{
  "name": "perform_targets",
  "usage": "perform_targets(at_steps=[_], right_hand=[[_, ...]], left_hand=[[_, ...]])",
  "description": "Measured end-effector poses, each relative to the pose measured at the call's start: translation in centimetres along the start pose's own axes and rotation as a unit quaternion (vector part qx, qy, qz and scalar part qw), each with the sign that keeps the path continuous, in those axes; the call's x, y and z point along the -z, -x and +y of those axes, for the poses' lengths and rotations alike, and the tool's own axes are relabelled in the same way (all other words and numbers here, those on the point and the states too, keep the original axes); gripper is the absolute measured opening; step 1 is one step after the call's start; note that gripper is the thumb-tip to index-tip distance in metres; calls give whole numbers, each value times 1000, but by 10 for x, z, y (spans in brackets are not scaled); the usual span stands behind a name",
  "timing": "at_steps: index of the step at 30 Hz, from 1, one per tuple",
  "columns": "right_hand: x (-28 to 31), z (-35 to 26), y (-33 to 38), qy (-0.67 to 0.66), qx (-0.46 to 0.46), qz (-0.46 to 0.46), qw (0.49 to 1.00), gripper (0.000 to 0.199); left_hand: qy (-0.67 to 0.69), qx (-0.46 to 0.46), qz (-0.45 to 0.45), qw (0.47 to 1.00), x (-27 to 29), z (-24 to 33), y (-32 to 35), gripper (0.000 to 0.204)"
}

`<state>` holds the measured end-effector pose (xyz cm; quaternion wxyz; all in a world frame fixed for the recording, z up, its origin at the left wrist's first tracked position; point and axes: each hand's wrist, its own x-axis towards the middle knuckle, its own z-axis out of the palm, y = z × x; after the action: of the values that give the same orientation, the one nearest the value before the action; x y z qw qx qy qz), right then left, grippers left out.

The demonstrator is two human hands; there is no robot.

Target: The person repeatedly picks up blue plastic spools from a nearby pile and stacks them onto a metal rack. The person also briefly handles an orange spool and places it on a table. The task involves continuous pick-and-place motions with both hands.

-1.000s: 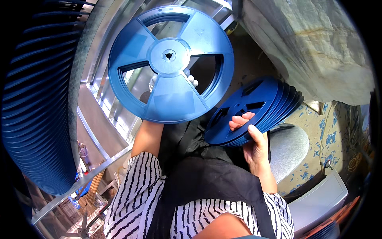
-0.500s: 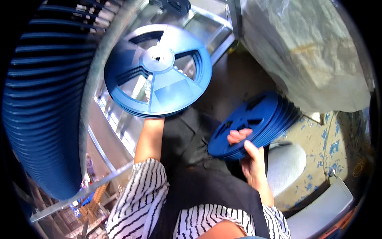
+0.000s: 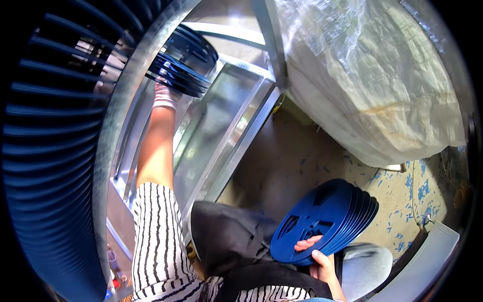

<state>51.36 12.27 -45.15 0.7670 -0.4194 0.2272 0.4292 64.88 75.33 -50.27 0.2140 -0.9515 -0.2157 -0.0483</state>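
My left hand (image 3: 166, 95) reaches far forward at the upper left, its fingers closed on the near edge of some blue plastic reels (image 3: 193, 83). Those reels are tilted, so mostly their rims show, and part of them is hidden behind a curved metal edge (image 3: 111, 110). Low on the right, my right hand (image 3: 322, 259) grips a stack of several blue reels (image 3: 322, 221). Its fingers come through a cut-out in the front reel, with the thumb at the lower rim. This stack leans over my lap, its rims fanned toward the right.
On the left, a long row of blue reels (image 3: 50, 166) stands packed behind the metal edge. A metal frame (image 3: 236, 136) lies ahead. A whitish sheet (image 3: 372, 75) hangs at the upper right. At the lower right are a grey stool seat (image 3: 370, 267) and a grey panel (image 3: 422, 267).
My left hand has carried its reels forward and left to the metal edge, tilting them from face-up to rim-on. The right hand's stack sits lower in view, still held.
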Motion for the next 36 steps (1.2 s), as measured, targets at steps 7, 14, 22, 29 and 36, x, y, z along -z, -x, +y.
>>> perform_targets(at_steps=[7, 14, 22, 29, 36], right_hand=[[6, 1, -10, 48, -21, 30, 998, 36], [5, 3, -25, 19, -41, 50, 998, 40], [-8, 10, -22, 20, -10, 95, 995, 53], [3, 23, -21, -6, 55, 101, 993, 45], [-2, 11, -13, -46, 89, 44, 994, 37]], left_hand=[[916, 313, -7, 249, -24, 25, -83, 43], [843, 448, 16, 296, -35, 11, -90, 60], [836, 429, 84, 331, -29, 15, -88, 56], [824, 452, 120, 320, 3, 29, -92, 44], [804, 402, 186, 396, 2, 11, -92, 43]])
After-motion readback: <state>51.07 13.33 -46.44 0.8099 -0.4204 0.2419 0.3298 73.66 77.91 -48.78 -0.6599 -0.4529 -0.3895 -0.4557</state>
